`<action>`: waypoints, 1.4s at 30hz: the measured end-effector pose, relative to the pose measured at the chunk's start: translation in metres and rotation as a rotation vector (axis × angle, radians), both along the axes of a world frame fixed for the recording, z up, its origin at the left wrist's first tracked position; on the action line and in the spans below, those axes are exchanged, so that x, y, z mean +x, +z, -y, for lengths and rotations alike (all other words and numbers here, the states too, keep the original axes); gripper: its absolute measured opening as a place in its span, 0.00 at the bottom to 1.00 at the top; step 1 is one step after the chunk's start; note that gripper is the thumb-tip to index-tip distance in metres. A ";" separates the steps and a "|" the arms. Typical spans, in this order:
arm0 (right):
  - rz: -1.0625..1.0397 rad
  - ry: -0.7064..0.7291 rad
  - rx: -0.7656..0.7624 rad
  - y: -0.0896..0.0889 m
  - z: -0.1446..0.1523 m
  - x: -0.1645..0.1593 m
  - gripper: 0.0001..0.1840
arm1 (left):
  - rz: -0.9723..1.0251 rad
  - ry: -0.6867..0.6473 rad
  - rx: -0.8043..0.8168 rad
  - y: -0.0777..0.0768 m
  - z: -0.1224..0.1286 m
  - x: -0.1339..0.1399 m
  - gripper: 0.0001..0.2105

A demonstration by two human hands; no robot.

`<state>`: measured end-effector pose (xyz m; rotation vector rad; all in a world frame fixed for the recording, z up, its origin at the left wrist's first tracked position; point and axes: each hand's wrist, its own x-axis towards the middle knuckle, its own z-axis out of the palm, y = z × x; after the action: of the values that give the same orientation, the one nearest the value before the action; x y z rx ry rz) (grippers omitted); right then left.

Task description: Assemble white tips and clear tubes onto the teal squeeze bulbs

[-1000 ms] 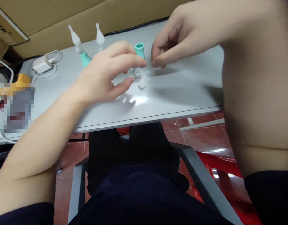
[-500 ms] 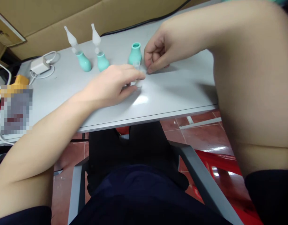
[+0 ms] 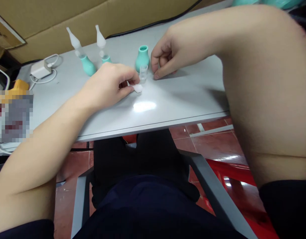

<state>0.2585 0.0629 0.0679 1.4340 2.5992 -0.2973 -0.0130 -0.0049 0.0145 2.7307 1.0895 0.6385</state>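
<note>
My left hand [image 3: 115, 81] has thumb and fingers closed around the thin end of a small white nozzle tip [image 3: 138, 88], whose wide end points right, low over the table. Just behind that tip stands a clear plastic connector [image 3: 143, 73], apart from the fingers. A teal squeeze bulb [image 3: 142, 58] rests upright behind the connector, its round mouth facing up. To the right of the bulb, my right hand [image 3: 166, 58] is curled, thumb against the fingers near the tabletop; whatever they might hold is hidden.
Two nasal aspirators with teal bulbs, one farther left [image 3: 88, 65] and one partly behind my left hand [image 3: 106, 59], carry white tips. A white charger [image 3: 40, 69] with cable and a yellow object [image 3: 21, 87] lie left. Cardboard [image 3: 68, 16] lines the table's back.
My left hand has drawn back to the left, bringing the white nozzle tip and clear connector into plainer view. My right hand keeps nearly the same place and curl.
</note>
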 end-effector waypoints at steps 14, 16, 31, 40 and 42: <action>0.050 -0.003 -0.020 0.002 0.002 0.003 0.17 | 0.059 -0.063 -0.008 0.000 -0.003 -0.006 0.12; 0.000 0.044 -0.074 0.007 0.005 0.006 0.18 | 0.168 -0.043 -0.034 -0.001 -0.002 -0.005 0.10; -0.747 0.186 -0.016 -0.007 0.042 -0.018 0.03 | 0.421 0.013 -0.256 -0.006 -0.001 -0.005 0.07; -0.894 0.256 -0.048 -0.020 0.041 -0.028 0.09 | 0.499 0.019 -0.315 -0.005 0.001 -0.004 0.06; -0.887 0.268 -0.037 -0.023 0.039 -0.028 0.09 | 0.487 0.021 -0.312 -0.006 0.000 -0.005 0.06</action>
<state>0.2300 0.0240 0.0453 1.0524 3.3632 -1.1549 -0.0178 -0.0045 0.0090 2.1450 0.9951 0.9759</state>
